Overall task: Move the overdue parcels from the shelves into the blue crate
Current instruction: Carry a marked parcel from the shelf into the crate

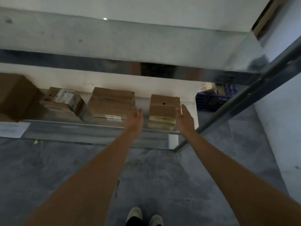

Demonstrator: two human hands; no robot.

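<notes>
Head view: metal shelf (97, 126) over grey floor (48, 168), both straight-fingered hands flanking a small parcel (163, 108).

At the left edge of the frame a large brown box (15, 97) is cut off and smeared by blur. The label (112, 116) on the wide box (111, 103) at middle is too small to read. At the right, the blue crate (213, 99) is mostly hidden behind the wall end and the shelf post (241, 101); its contents cannot be made out. Both shoes (145, 216) are cut off by the bottom edge.
</notes>
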